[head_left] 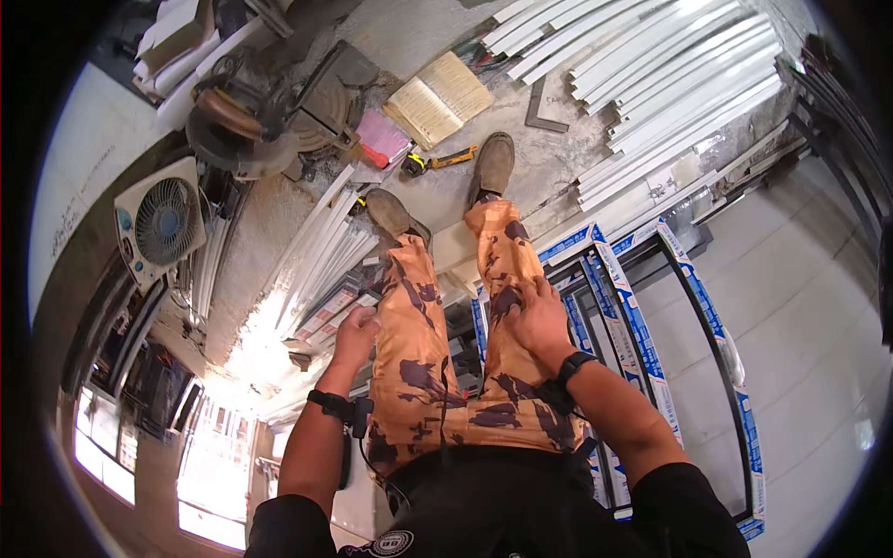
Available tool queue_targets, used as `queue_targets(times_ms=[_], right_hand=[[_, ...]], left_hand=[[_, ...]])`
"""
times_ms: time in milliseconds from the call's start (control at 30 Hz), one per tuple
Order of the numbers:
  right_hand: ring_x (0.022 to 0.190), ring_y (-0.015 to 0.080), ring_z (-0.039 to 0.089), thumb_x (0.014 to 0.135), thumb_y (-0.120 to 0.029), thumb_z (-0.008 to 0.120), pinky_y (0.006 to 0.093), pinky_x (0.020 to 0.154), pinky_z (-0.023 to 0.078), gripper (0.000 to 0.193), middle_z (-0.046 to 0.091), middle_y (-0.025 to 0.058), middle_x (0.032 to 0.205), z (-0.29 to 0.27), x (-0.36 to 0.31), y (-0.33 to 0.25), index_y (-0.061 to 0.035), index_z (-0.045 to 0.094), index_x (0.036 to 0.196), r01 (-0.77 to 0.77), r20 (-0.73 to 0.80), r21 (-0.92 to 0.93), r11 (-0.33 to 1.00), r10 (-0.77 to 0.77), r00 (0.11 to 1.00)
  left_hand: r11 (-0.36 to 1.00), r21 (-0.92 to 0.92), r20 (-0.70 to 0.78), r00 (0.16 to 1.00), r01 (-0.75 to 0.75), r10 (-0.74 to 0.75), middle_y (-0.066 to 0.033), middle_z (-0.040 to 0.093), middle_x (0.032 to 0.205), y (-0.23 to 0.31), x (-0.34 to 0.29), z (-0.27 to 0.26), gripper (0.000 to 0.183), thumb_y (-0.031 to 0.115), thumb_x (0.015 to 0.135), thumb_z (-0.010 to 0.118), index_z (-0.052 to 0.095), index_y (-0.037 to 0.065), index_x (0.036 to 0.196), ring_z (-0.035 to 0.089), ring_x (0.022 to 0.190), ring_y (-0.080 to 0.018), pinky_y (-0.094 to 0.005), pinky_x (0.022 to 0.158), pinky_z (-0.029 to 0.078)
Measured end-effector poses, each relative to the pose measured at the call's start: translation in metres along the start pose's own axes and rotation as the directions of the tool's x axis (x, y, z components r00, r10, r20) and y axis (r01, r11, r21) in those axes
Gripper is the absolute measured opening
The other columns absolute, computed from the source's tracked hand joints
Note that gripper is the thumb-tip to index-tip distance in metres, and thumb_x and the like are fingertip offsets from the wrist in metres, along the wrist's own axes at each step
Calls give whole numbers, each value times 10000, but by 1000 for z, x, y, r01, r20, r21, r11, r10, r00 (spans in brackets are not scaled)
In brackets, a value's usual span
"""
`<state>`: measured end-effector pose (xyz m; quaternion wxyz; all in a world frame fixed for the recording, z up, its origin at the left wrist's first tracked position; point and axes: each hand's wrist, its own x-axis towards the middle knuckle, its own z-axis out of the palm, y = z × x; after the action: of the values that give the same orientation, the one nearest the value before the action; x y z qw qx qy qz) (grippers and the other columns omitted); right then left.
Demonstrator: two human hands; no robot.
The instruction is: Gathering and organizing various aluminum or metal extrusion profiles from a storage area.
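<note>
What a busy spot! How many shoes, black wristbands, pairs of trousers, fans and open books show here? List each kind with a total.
Trousers: 1 pair
Shoes: 2
Black wristbands: 2
Fan: 1
Open book: 1
Total: 7, counting the trousers as one

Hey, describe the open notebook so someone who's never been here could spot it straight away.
Start at the orange patterned trousers and follow the legs up the picture to the brown shoes. Just beyond them, past a slim yellow tool, lies the open notebook. Its two spread, yellowish pages of writing set it apart from the pink sheet at its left.
</note>
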<state>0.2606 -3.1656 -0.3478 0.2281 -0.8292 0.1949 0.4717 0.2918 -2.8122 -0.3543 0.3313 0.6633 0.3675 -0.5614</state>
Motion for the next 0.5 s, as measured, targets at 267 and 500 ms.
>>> queue_targets(times_ms=[267, 500], right_hand=[[1062, 383, 550, 785, -295, 589, 454, 906, 474, 394, 550, 162, 1197, -17, 26, -23, -142, 642, 1144, 32, 190, -289, 957, 24, 982], [1080, 395, 565, 852, -377, 521, 469, 902, 486, 383, 558, 107, 1274, -16, 40, -35, -199, 646, 1167, 62, 240, -462, 885, 57, 969]], left_hand=[[987, -101, -195, 975, -125, 103, -138, 688, 980, -50, -1, 5, 325, 174, 831, 632, 619, -19, 1091, 663, 911, -209, -315, 807, 502], [969, -152, -226, 962, -192, 155, -122, 678, 994, -79, -12, 20, 321, 188, 851, 638, 612, -10, 1102, 658, 876, -206, -318, 769, 510]])
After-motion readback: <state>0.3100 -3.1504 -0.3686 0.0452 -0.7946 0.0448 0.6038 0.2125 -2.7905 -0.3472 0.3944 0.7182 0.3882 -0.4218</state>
